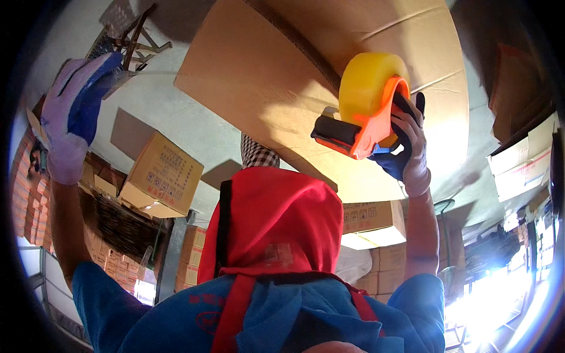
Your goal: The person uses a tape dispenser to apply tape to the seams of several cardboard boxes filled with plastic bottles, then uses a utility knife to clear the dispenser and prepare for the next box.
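My right hand (408, 138), in a pale glove with a dark blue palm, is closed round the handle of an orange tape dispenser (372, 130). A thick yellow roll of tape (366, 85) sits in it. The dispenser is over a large brown cardboard carton (253, 73), whose flaps and seam face me. Off the carton's left side, my left hand (73, 115) is raised in a similar glove, its fingers pressed together. A faint clear strip, apparently tape, runs from those fingers toward the carton; its full length is hard to see.
A smaller printed carton (160, 176) stands at the left, another carton (374, 223) beyond the red apron (282, 217) on my front. Stacked boxes (30, 200) line the left edge. Flattened cardboard (521, 94) leans at the right. A metal-legged stand (138, 44) is at the upper left.
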### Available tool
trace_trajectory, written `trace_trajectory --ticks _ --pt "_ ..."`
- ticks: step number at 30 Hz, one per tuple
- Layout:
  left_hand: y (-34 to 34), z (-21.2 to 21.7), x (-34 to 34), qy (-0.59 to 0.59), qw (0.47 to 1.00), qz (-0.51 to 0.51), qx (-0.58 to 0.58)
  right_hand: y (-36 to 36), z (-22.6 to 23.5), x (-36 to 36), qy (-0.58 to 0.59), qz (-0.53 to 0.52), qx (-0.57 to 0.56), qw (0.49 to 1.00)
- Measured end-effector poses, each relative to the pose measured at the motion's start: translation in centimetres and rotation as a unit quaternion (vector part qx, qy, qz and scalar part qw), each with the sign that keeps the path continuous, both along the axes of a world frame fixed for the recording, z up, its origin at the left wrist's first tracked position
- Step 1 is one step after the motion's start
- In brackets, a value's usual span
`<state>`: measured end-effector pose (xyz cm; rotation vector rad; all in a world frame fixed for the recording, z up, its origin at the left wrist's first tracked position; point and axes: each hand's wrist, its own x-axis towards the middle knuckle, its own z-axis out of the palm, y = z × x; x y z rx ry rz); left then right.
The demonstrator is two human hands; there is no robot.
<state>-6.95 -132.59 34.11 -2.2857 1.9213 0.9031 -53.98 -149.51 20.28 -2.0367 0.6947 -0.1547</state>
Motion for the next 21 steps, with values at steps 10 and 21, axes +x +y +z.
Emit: trace_trajectory --ticks 10,21 --pt "3.8 -7.4 -2.1 0.243 0.898 0.365 -0.025 -0.5 5.0 2.4 0.062 0.084 -0.103 0.989" --pt "-6.9 -18.5 -7.3 0.527 0.601 0.575 -0.173 1.6 4.8 1.5 0.178 -0.137 0.142 0.964"
